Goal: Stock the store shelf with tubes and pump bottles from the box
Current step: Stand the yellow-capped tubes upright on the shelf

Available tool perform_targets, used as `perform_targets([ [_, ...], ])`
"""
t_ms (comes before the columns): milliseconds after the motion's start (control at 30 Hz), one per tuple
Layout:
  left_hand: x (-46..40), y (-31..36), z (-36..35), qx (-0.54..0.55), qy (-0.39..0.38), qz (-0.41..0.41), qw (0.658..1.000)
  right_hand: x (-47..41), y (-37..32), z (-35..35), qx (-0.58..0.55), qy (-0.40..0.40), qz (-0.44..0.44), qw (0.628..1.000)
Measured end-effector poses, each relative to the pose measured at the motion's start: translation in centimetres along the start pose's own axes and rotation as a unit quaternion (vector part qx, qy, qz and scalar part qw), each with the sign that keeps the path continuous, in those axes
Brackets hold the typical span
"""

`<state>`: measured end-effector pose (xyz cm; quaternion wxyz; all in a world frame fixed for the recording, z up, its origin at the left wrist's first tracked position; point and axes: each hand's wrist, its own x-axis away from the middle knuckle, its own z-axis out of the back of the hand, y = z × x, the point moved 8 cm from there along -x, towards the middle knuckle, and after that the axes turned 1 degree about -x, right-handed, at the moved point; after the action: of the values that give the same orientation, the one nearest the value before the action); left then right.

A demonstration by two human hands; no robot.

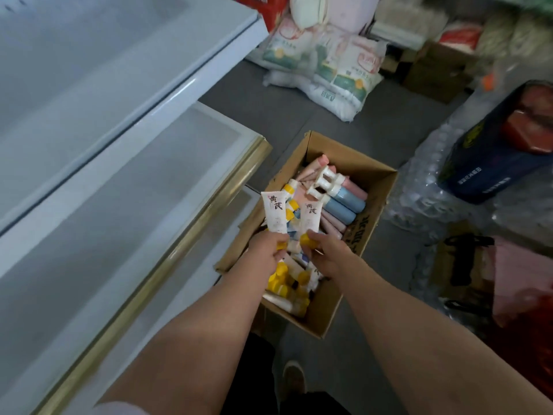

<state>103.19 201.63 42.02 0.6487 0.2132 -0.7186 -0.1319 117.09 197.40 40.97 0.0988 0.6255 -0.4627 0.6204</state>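
Left hand (267,250) grips one white tube (274,212) by its yellow cap; right hand (328,253) grips a second white tube (310,217) likewise. Both tubes bear dark brush-style characters, not legible. Both are held over the cardboard box (371,181); pump bottles (344,202) lie at its 1 o'clock. Shelf (125,187) stands at 9 o'clock.

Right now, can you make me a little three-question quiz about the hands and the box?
1. True or false: each hand holds one white tube.
2. What colour are the tube caps? A red, B yellow, C green.
3. Fill in: the pump bottles lie in the ____.

Key:
1. True: left hand holds the left tube, right hand the right tube.
2. B.
3. Box; pump bottles lie at its far end.
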Motion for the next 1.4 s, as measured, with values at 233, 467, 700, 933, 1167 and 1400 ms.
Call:
perform_targets([
  [233, 8.0, 2.7, -0.9, 0.066, -0.048, -0.159, 0.984, 7.8, -4.0, -0.5, 0.018, -0.113, 0.133, 0.985],
  [467, 17.2, 5.7, 0.0, 0.127, -0.065, -0.258, 0.956, 15.0, -6.9, -3.7, 0.049, -0.217, 0.237, 0.946],
  [700, 23.7, 9.7, 6.4, 0.077, 0.019, -0.358, 0.93, 23.3, -7.7, -10.1, 0.074, -0.325, 0.313, 0.889],
  [933, 29.3, 12.8, 14.9, 0.086, 0.078, -0.427, 0.897, 29.4, -4.0, -17.4, 0.109, -0.408, 0.303, 0.855],
  [1167, 34.5, 14.4, 26.6, 0.119, 0.166, -0.475, 0.856, 35.0, 2.2, -26.4, 0.146, -0.479, 0.279, 0.819],
  [1400, 38.9, 13.8, 40.5, 0.142, 0.259, -0.502, 0.813, 39.7, 11.4, -36.0, 0.204, -0.524, 0.276, 0.78],
])
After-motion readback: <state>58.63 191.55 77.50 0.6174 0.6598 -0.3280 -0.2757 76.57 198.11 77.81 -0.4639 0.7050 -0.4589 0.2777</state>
